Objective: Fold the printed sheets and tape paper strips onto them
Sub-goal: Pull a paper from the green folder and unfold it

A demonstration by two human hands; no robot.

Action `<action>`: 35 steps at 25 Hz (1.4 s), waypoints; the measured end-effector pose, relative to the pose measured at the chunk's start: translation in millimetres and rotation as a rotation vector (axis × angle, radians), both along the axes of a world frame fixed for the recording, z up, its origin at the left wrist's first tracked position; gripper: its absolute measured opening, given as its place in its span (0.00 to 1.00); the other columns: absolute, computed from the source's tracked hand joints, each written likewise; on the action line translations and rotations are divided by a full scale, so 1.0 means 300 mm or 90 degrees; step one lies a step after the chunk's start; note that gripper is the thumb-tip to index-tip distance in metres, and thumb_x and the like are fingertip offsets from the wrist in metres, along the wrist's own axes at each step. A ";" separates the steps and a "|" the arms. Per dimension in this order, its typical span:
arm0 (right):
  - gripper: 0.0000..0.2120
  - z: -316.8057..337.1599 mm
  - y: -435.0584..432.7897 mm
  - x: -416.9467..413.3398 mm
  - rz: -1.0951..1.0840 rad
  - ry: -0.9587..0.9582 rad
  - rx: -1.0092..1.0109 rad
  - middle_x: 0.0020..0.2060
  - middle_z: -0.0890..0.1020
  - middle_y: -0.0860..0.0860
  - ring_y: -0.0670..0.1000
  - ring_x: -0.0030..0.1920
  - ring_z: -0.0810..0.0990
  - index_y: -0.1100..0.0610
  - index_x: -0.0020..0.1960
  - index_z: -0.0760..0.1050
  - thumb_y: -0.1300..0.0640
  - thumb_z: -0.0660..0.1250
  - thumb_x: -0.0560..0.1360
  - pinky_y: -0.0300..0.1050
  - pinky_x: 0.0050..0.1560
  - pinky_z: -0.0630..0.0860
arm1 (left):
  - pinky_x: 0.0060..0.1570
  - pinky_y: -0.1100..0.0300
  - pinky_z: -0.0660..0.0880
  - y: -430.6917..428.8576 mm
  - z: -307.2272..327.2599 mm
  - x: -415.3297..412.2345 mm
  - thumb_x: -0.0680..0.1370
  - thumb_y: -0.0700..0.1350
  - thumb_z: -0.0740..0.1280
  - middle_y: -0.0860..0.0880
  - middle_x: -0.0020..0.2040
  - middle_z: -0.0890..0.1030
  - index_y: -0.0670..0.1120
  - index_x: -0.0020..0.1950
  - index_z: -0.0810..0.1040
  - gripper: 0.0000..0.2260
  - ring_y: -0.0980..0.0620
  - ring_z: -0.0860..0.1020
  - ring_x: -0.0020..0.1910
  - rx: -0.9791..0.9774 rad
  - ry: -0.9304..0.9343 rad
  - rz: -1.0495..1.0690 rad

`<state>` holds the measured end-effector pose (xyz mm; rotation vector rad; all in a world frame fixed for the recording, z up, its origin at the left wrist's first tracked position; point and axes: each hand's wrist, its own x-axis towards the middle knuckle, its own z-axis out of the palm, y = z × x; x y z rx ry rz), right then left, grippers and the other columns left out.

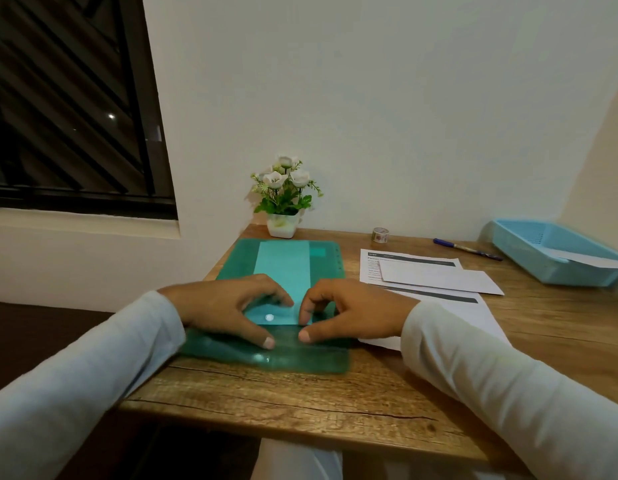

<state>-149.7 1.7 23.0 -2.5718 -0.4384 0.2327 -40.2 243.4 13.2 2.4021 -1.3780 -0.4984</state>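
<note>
A light teal paper strip (285, 268) lies lengthwise down the middle of a dark green mat (238, 261) on the wooden desk. My left hand (221, 306) and my right hand (349, 311) meet at the strip's near end. Their fingers are curled, with fingertips on the paper and thumbs on the mat just in front of it. Printed sheets (411, 263) lie to the right of the mat, with a blank white sheet (439, 280) on top of them. A small roll of patterned tape (380, 234) stands at the back of the desk.
A potted white flower (284, 199) stands against the wall behind the mat. A blue pen (467, 249) lies at the back right. A blue plastic basket (550, 254) holding paper sits at the far right. The desk's left edge runs beside the mat.
</note>
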 end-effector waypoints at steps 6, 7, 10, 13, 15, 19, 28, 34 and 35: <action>0.25 -0.035 0.027 0.021 -0.020 -0.102 -0.171 0.63 0.75 0.47 0.50 0.61 0.71 0.42 0.67 0.72 0.32 0.69 0.75 0.51 0.62 0.73 | 0.78 0.52 0.53 0.026 -0.060 -0.059 0.71 0.75 0.63 0.64 0.80 0.53 0.66 0.79 0.56 0.39 0.61 0.51 0.78 0.040 -0.109 0.034; 0.24 -0.031 0.027 0.021 -0.019 -0.103 -0.169 0.63 0.75 0.47 0.50 0.62 0.72 0.42 0.68 0.73 0.34 0.69 0.76 0.50 0.63 0.74 | 0.78 0.51 0.53 0.027 -0.066 -0.062 0.71 0.76 0.61 0.63 0.81 0.53 0.65 0.80 0.55 0.40 0.60 0.50 0.79 0.044 -0.127 0.034; 0.18 -0.014 0.040 0.009 0.001 -0.151 -0.185 0.63 0.78 0.47 0.49 0.62 0.75 0.43 0.67 0.75 0.40 0.68 0.79 0.48 0.62 0.76 | 0.78 0.54 0.52 0.029 -0.073 -0.067 0.73 0.74 0.61 0.64 0.81 0.54 0.64 0.80 0.56 0.38 0.61 0.51 0.79 0.025 -0.143 0.041; 0.15 -0.011 0.053 -0.003 0.043 -0.267 -0.285 0.60 0.82 0.48 0.50 0.58 0.80 0.47 0.65 0.75 0.43 0.65 0.81 0.50 0.58 0.79 | 0.77 0.56 0.56 0.029 -0.074 -0.068 0.75 0.70 0.63 0.65 0.79 0.60 0.64 0.78 0.63 0.32 0.63 0.56 0.77 -0.026 -0.161 0.055; 0.14 -0.020 0.063 -0.010 0.075 -0.333 -0.351 0.57 0.83 0.50 0.53 0.55 0.82 0.49 0.65 0.74 0.44 0.61 0.83 0.51 0.53 0.81 | 0.76 0.56 0.61 0.028 -0.072 -0.069 0.76 0.69 0.63 0.63 0.77 0.64 0.63 0.76 0.66 0.30 0.63 0.61 0.76 -0.042 -0.190 0.059; 0.13 -0.029 0.079 -0.017 0.085 -0.367 -0.398 0.58 0.83 0.53 0.56 0.51 0.83 0.51 0.65 0.69 0.46 0.57 0.85 0.51 0.48 0.80 | 0.72 0.57 0.67 0.035 -0.076 -0.066 0.79 0.64 0.62 0.63 0.75 0.69 0.61 0.75 0.70 0.24 0.63 0.67 0.72 -0.054 -0.230 0.055; 0.18 -0.044 0.087 -0.024 0.101 -0.394 -0.376 0.72 0.73 0.49 0.58 0.66 0.78 0.45 0.72 0.72 0.43 0.60 0.84 0.56 0.57 0.81 | 0.45 0.59 0.77 0.005 -0.041 -0.048 0.82 0.56 0.64 0.62 0.47 0.84 0.57 0.56 0.84 0.10 0.63 0.79 0.44 -0.144 -0.259 0.131; 0.20 -0.044 0.083 0.003 0.108 -0.385 -0.507 0.64 0.77 0.54 0.62 0.61 0.82 0.52 0.70 0.72 0.52 0.71 0.79 0.60 0.52 0.84 | 0.46 0.57 0.78 0.001 -0.029 -0.039 0.82 0.56 0.64 0.61 0.47 0.84 0.57 0.54 0.84 0.10 0.62 0.79 0.44 -0.142 -0.246 0.133; 0.20 -0.047 0.082 0.004 0.105 -0.383 -0.490 0.63 0.78 0.53 0.61 0.60 0.82 0.52 0.69 0.72 0.53 0.71 0.79 0.60 0.52 0.84 | 0.47 0.56 0.79 0.001 -0.028 -0.036 0.81 0.56 0.64 0.61 0.48 0.84 0.56 0.55 0.84 0.10 0.62 0.79 0.45 -0.141 -0.240 0.131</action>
